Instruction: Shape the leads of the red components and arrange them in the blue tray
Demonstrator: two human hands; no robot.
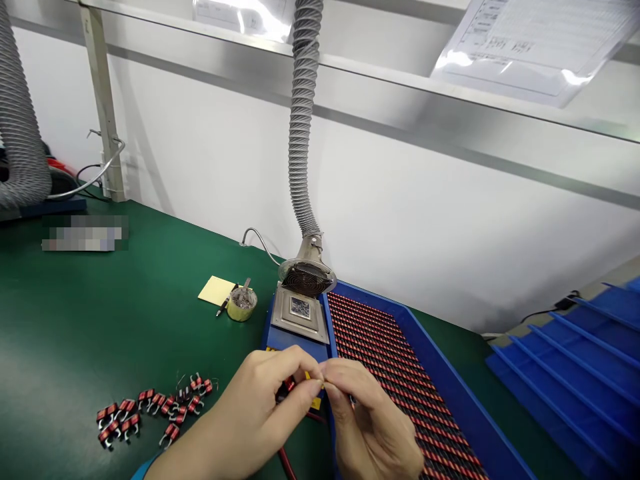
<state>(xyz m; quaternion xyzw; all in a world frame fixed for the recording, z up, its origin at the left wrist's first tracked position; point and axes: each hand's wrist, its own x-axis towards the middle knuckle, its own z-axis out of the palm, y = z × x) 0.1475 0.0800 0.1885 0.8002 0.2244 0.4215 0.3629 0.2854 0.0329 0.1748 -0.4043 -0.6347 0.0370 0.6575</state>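
Note:
My left hand [265,407] is closed in front of the solder pot [300,308]. Between its thumb and index finger shows a mostly hidden red-and-black wire-wound coil [286,388]. My right hand [367,417] pinches thumb against index finger, its tips meeting those of the left hand; what they grip is too small to make out. Left of my hands, several loose red coils [170,405] with bent wire ends lie on the green mat. Close by on the right, a blue tray [450,370] holds dense rows of red-and-black coils [400,360].
A fume hose [303,133] ends in a hood [307,275] over the pot. Left of it are a round tub [242,305] of grey residue, a pen [223,307] and yellow notes [215,289]. Blue ribbed trays [575,373] stand at the right. A metal shelf [360,70] crosses above.

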